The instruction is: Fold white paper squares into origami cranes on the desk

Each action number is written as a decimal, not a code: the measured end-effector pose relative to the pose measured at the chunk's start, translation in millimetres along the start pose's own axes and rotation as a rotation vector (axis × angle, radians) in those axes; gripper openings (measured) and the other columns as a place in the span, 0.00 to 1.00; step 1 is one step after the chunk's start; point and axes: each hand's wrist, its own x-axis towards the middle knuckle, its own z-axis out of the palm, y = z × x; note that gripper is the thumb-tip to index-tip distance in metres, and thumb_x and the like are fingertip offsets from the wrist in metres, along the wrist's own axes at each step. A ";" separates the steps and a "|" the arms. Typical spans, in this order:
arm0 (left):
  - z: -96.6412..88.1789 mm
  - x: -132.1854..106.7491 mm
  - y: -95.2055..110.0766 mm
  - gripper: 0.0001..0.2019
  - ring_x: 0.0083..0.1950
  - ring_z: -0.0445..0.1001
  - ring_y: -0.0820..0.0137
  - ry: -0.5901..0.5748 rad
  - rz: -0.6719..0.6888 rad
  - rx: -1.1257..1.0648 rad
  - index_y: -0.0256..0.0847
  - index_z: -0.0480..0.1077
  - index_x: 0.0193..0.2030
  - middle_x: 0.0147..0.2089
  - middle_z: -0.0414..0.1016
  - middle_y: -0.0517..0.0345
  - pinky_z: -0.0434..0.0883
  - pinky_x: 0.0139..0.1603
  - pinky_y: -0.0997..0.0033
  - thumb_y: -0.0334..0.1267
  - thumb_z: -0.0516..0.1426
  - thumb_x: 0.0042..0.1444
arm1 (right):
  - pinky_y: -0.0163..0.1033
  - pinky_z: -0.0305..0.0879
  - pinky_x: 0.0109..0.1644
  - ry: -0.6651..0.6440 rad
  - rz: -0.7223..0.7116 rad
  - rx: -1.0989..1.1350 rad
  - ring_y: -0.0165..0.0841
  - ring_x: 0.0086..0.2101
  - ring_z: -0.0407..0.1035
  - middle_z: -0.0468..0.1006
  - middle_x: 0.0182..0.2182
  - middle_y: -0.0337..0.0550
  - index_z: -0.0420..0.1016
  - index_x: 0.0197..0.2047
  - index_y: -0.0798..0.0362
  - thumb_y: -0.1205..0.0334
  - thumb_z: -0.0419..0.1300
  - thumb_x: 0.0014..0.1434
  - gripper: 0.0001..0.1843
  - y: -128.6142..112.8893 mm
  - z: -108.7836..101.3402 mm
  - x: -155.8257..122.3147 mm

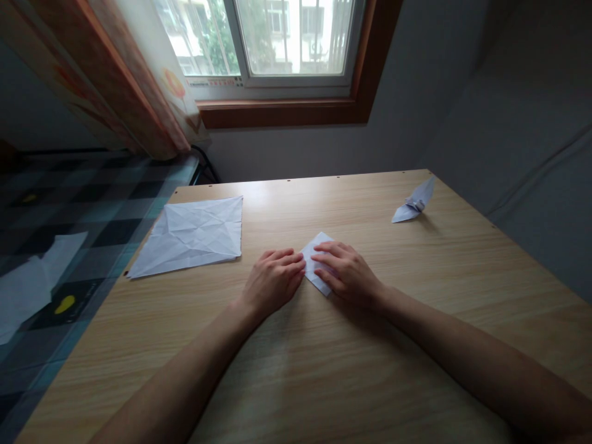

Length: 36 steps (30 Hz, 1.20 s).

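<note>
A small folded piece of white paper [315,256] lies on the wooden table [351,370] in front of me. My left hand [274,277] rests palm down at its left edge, fingers stretched flat with the tips on the paper. My right hand [346,271] lies over its right half, fingers flat and pressing it down. Most of the paper's right side is hidden under that hand.
A creased, unfolded white square sheet [192,235] lies at the table's left. A folded paper crane [415,201] stands at the far right. Left of the table is a checked bed cover [92,203] with white paper [32,280] on it. A window and curtain are behind.
</note>
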 end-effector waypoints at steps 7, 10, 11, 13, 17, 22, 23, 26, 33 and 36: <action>-3.6 2.7 6.0 0.13 0.51 0.76 0.63 -0.002 0.012 0.058 0.43 0.75 0.42 0.45 0.80 0.55 0.67 0.53 0.59 0.38 0.49 0.65 | 0.57 0.46 0.68 -0.271 -0.034 -0.187 0.46 0.67 0.48 0.52 0.68 0.53 0.52 0.70 0.57 0.46 0.49 0.67 0.35 15.0 2.4 8.6; -6.0 1.7 11.0 0.14 0.49 0.76 0.62 0.009 -0.016 0.105 0.42 0.75 0.38 0.43 0.80 0.54 0.67 0.54 0.57 0.38 0.49 0.65 | 0.59 0.44 0.68 -0.278 0.018 -0.206 0.48 0.67 0.46 0.51 0.68 0.56 0.50 0.70 0.57 0.39 0.50 0.64 0.42 16.1 0.9 7.3; -7.1 1.2 12.6 0.14 0.48 0.76 0.61 0.004 -0.023 0.119 0.41 0.75 0.38 0.42 0.80 0.53 0.67 0.54 0.56 0.38 0.48 0.65 | 0.60 0.43 0.68 -0.278 0.037 -0.211 0.49 0.67 0.46 0.50 0.68 0.57 0.49 0.71 0.58 0.37 0.51 0.62 0.44 16.7 0.0 6.4; -9.3 0.1 15.5 0.15 0.49 0.76 0.59 -0.013 -0.027 0.141 0.39 0.74 0.37 0.42 0.80 0.50 0.67 0.54 0.55 0.38 0.48 0.65 | 0.61 0.42 0.68 -0.282 0.069 -0.220 0.50 0.67 0.44 0.49 0.69 0.57 0.48 0.71 0.58 0.34 0.52 0.60 0.47 18.7 -2.1 3.6; -11.0 -2.8 18.3 0.14 0.52 0.74 0.55 -0.036 -0.037 0.155 0.38 0.74 0.40 0.45 0.79 0.45 0.65 0.57 0.49 0.40 0.49 0.65 | 0.63 0.40 0.68 -0.287 0.130 -0.229 0.51 0.67 0.44 0.48 0.69 0.58 0.47 0.71 0.59 0.32 0.53 0.58 0.50 26.4 -6.4 -4.4; -9.8 -6.2 14.0 0.18 0.58 0.69 0.49 -0.053 -0.063 0.143 0.34 0.72 0.48 0.52 0.75 0.38 0.61 0.61 0.45 0.48 0.52 0.63 | 0.59 0.44 0.67 -0.151 0.170 -0.112 0.49 0.66 0.49 0.56 0.66 0.60 0.53 0.69 0.59 0.38 0.50 0.63 0.42 39.6 -9.8 -10.1; -9.7 -6.6 12.3 0.19 0.60 0.68 0.48 -0.053 -0.073 0.140 0.34 0.71 0.49 0.53 0.74 0.38 0.60 0.62 0.45 0.49 0.53 0.63 | 0.58 0.47 0.67 -0.090 0.199 -0.052 0.48 0.64 0.54 0.60 0.64 0.60 0.56 0.68 0.59 0.40 0.49 0.64 0.39 41.7 -10.4 -9.8; -9.0 -7.3 7.0 0.24 0.63 0.65 0.47 -0.047 -0.105 0.127 0.35 0.70 0.52 0.58 0.72 0.38 0.58 0.63 0.45 0.54 0.53 0.61 | 0.54 0.58 0.61 0.089 0.320 0.143 0.46 0.55 0.66 0.73 0.55 0.58 0.63 0.63 0.58 0.46 0.48 0.66 0.31 44.1 -12.2 -7.2; -1.2 -5.7 5.0 0.48 0.66 0.61 0.47 -0.068 -0.094 -0.032 0.35 0.53 0.68 0.68 0.58 0.34 0.61 0.62 0.49 0.69 0.54 0.50 | 0.47 0.68 0.47 0.243 0.430 0.278 0.40 0.41 0.71 0.76 0.46 0.51 0.70 0.55 0.56 0.52 0.56 0.61 0.23 33.2 -9.1 -3.2; 1.6 -5.1 8.3 0.47 0.67 0.59 0.46 -0.089 -0.108 -0.047 0.37 0.52 0.69 0.69 0.57 0.34 0.59 0.63 0.46 0.68 0.55 0.51 | 0.45 0.69 0.42 0.248 0.474 0.285 0.36 0.34 0.70 0.74 0.47 0.51 0.71 0.53 0.56 0.53 0.58 0.59 0.22 29.0 -7.4 -2.5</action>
